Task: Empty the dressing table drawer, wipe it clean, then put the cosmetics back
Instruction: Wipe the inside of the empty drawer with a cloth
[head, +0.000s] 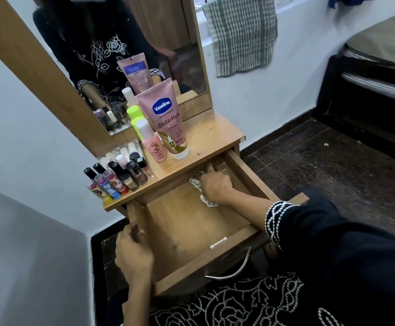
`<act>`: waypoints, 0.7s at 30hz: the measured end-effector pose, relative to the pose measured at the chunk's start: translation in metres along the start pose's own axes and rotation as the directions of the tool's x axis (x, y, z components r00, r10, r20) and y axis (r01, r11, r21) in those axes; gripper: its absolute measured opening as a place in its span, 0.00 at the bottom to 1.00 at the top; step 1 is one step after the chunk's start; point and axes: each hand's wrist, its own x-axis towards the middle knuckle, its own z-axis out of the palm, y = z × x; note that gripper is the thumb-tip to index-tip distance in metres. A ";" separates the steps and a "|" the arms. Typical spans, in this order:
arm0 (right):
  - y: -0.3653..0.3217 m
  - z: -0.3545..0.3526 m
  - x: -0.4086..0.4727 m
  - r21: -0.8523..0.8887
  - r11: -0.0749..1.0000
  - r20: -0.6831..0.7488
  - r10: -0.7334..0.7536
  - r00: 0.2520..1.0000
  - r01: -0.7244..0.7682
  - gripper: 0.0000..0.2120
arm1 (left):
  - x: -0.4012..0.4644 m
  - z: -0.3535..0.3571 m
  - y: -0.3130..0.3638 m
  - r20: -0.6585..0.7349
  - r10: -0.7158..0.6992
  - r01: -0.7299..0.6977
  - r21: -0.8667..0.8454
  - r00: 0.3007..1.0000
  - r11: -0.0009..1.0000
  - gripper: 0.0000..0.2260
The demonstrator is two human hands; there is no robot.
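Observation:
The wooden drawer [191,234] of the dressing table is pulled out, and its floor is bare except where my right hand works. My right hand [216,184] reaches into the drawer's far right part and presses a crumpled white cloth [197,184] against the bottom. My left hand [133,252] grips the drawer's left wall near the front corner. On the tabletop [210,132] stand the cosmetics: a pink Vaseline tube [168,118], a small pink bottle [153,144], a green-capped bottle [137,124] and a cluster of nail polishes and lip balms [116,175].
A mirror [126,50] rises behind the cosmetics. A checked towel [243,34] hangs over a ledge at the upper right. A dark bed frame [368,90] stands at the right on the dark floor. The drawer's metal handle [234,271] faces me.

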 end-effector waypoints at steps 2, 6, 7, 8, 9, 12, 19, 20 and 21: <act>-0.001 0.002 0.002 -0.047 0.996 0.011 -0.070 0.997 0.070 0.15 | 0.000 0.001 0.000 0.001 -0.001 0.001 0.010 1.000 1.000 0.11; -0.001 0.000 0.009 -0.124 0.980 0.023 -0.153 0.988 0.155 0.16 | 0.000 0.002 -0.001 -0.001 0.006 -0.006 0.013 1.000 1.000 0.12; -0.003 0.001 0.010 -0.149 0.976 0.030 -0.159 0.987 0.162 0.15 | 0.001 0.003 -0.001 -0.001 0.003 -0.003 0.019 1.000 1.000 0.12; -0.005 0.001 0.010 -0.170 0.973 0.035 -0.155 0.987 0.159 0.15 | 0.001 0.003 -0.001 -0.001 0.000 0.000 0.028 1.000 1.000 0.12; -0.008 0.001 0.010 -0.185 0.973 0.034 -0.132 0.991 0.136 0.14 | 0.001 0.003 -0.001 -0.002 -0.007 0.007 0.036 1.000 0.999 0.12; -0.028 0.005 0.011 -0.068 0.998 0.053 -0.006 0.999 0.010 0.15 | 0.001 0.004 0.002 -0.009 -0.045 0.045 0.054 0.999 0.998 0.12; -0.028 0.007 0.007 -0.127 0.990 0.090 -0.043 0.995 0.054 0.15 | 0.005 0.003 -0.003 0.008 -0.034 0.034 0.044 0.999 0.998 0.13; -0.018 0.005 0.007 -0.170 0.985 0.081 -0.014 0.997 0.028 0.15 | 0.005 0.003 -0.004 0.006 -0.028 0.028 0.044 1.000 0.999 0.14; -0.009 0.003 0.008 -0.214 0.977 0.074 0.011 0.997 0.005 0.15 | 0.004 0.004 -0.004 0.002 -0.021 0.021 0.042 1.000 0.999 0.14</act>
